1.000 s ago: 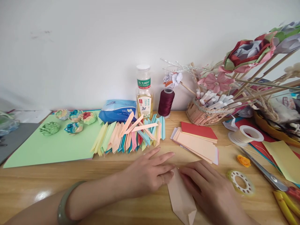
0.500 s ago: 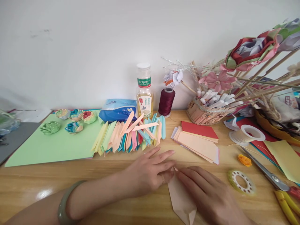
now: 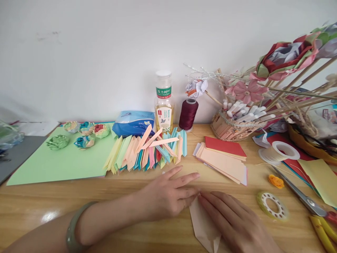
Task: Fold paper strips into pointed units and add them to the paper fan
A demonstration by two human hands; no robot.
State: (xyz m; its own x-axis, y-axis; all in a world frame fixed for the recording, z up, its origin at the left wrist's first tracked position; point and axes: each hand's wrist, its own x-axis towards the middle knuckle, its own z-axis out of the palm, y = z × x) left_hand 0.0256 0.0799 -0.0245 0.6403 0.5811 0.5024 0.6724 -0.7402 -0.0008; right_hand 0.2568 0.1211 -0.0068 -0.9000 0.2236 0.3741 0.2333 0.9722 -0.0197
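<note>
A pale peach piece of paper [image 3: 203, 225] lies on the table with its long edges and far tip folded in. My left hand [image 3: 171, 196], with a green bangle at the wrist, spreads its fingers. Its lower fingertips touch the paper near the far tip. Stretched out flat, the fingers of my right hand [image 3: 231, 218] press along the paper's right side and cover that edge; the thumb is hidden. Beyond my left hand is a row of folded paper strips [image 3: 147, 153] in several colours.
Paper rectangles [image 3: 221, 161] lie beyond my right hand. To the right are a tape roll [image 3: 263, 207], scissors [image 3: 302, 196], an orange paper flower [image 3: 276, 181] and a white spool [image 3: 276, 154]. A bottle [image 3: 164, 109], tissue pack [image 3: 134, 123] and maroon thread [image 3: 188, 114] stand behind.
My right hand's fingers have straightened and flattened over the paper's right edge, reaching its far tip. The left hand stays nearly in place, and the view has shifted slightly.
</note>
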